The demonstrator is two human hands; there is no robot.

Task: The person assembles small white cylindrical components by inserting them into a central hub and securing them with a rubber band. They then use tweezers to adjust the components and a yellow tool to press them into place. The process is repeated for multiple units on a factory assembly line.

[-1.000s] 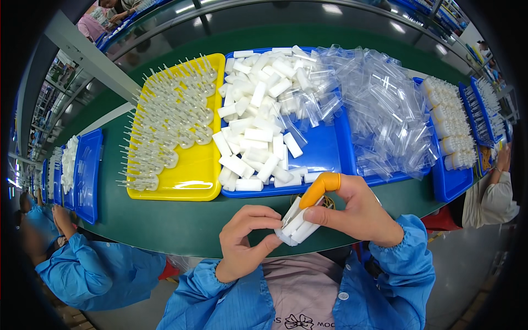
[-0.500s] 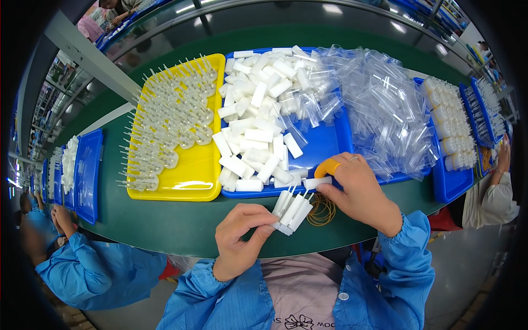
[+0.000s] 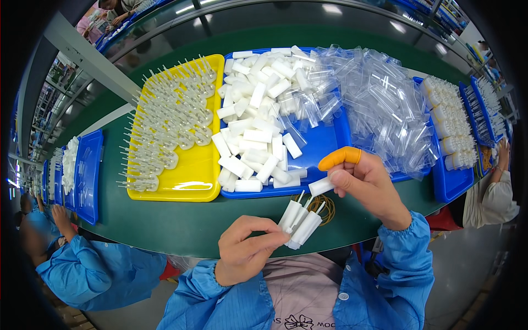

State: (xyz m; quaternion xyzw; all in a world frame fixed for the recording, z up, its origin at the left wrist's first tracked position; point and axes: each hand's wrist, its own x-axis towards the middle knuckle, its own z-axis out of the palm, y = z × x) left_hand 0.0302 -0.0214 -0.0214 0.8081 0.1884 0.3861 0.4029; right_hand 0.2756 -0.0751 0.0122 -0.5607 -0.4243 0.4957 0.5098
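Note:
Between thumb and fingers, my left hand [image 3: 248,247] pinches the base of a small pronged holder [image 3: 301,224]. White sleeves sit around some of its thin upright rods, and rod tips stick out at the top. Just above and to the right, my right hand [image 3: 363,181] grips one loose white sleeve [image 3: 321,187] near the rod tips. An orange finger cot [image 3: 340,158] covers a finger of that hand. Many more white sleeves [image 3: 257,135] lie piled in a blue tray [image 3: 318,144] beyond my hands.
Left of the pile, a yellow tray [image 3: 192,184] carries rows of pronged holders [image 3: 170,118]. Clear plastic sleeves [image 3: 385,104] heap up at the right. Rubber bands [image 3: 328,210] lie on the green table [image 3: 181,225] behind the held holder. Co-workers sit at both sides.
My right hand has lifted from the tray's near edge with a white sleeve, its fingers now turned upward. My left hand has moved slightly right and down with the holder.

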